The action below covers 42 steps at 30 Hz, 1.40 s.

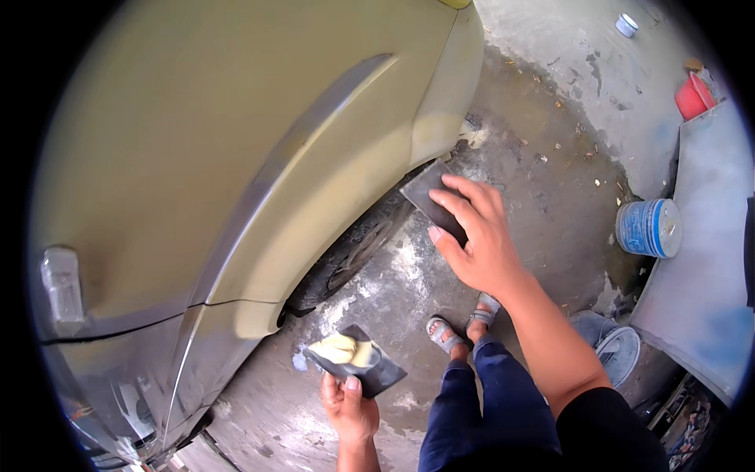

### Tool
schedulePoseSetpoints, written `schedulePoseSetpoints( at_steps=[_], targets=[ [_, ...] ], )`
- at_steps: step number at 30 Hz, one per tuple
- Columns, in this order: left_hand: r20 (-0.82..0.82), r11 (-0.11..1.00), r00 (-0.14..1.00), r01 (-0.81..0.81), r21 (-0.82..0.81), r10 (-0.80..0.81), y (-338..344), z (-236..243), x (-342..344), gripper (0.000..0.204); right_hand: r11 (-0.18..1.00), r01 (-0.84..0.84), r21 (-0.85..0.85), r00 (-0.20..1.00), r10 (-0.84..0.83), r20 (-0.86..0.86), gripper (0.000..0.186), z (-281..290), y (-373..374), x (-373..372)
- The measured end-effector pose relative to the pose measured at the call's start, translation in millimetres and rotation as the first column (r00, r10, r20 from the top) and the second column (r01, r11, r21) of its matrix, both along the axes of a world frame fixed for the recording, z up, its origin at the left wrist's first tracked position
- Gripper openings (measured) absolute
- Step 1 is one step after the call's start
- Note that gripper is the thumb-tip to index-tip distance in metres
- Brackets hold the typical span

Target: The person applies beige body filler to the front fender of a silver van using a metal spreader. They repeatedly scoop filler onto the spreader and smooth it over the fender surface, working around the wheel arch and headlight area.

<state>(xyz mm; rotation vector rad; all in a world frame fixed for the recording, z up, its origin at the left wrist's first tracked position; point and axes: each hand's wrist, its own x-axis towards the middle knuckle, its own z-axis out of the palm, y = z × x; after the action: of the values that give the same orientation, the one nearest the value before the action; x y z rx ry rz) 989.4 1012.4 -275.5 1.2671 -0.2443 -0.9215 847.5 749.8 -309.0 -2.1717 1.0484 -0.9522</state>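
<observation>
At the lower middle, my left hand [350,407] pinches the near edge of a dark flat putty board [385,373]. A lump of pale yellow putty [338,349] sits on its upper side. Higher and to the right, my right hand [481,240] grips a dark rectangular putty spreader [425,195], thumb on one side and fingers on the other. The spreader is held in front of the wheel arch of a car [322,212], whose side is a dull yellow-olive with a grey strip along the arch flare. Whether the spreader touches the car, I cannot tell.
Beneath the arch is the car's wheel [362,256]. A blue-and-white bucket [650,228], a grey pail [617,354] and a red basin [695,97] stand to the right, by a pale panel [700,212]. A small tin [627,25] lies at the far right. My sandalled feet are on the stained concrete.
</observation>
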Motion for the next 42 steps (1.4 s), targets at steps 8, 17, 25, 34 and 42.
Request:
schedulePoseSetpoints(
  at_steps=[8, 17, 25, 34, 42],
  targets=[
    [-0.137, 0.997, 0.989, -0.056, 0.057, 0.063, 24, -45, 6, 0.043, 0.976, 0.030, -0.215, 0.999, -0.036, -0.020, 0.049, -23, -16, 67],
    [-0.140, 0.997, 0.989, -0.028, 0.077, 0.039, 32, -54, 3, 0.050, 0.985, 0.037, -0.168, 0.999, -0.041, -0.020, 0.050, -33, 3, 102],
    [-0.137, 0.997, 0.990, -0.034, 0.064, 0.043, 39, -54, 2, 0.050, 0.989, -0.007, -0.146, 0.998, -0.002, -0.067, 0.049, -16, 10, 79],
    [-0.133, 0.997, 0.990, -0.037, 0.070, 0.046, 40, -54, -3, 0.048, 0.993, -0.046, -0.113, 0.992, 0.032, -0.120, 0.050, -21, 17, 92],
    [-0.135, 0.998, 0.991, -0.009, 0.066, 0.018, 40, -51, -5, 0.047, 0.990, 0.054, -0.129, 0.999, -0.054, 0.006, 0.047, -23, -6, 67]
  ],
)
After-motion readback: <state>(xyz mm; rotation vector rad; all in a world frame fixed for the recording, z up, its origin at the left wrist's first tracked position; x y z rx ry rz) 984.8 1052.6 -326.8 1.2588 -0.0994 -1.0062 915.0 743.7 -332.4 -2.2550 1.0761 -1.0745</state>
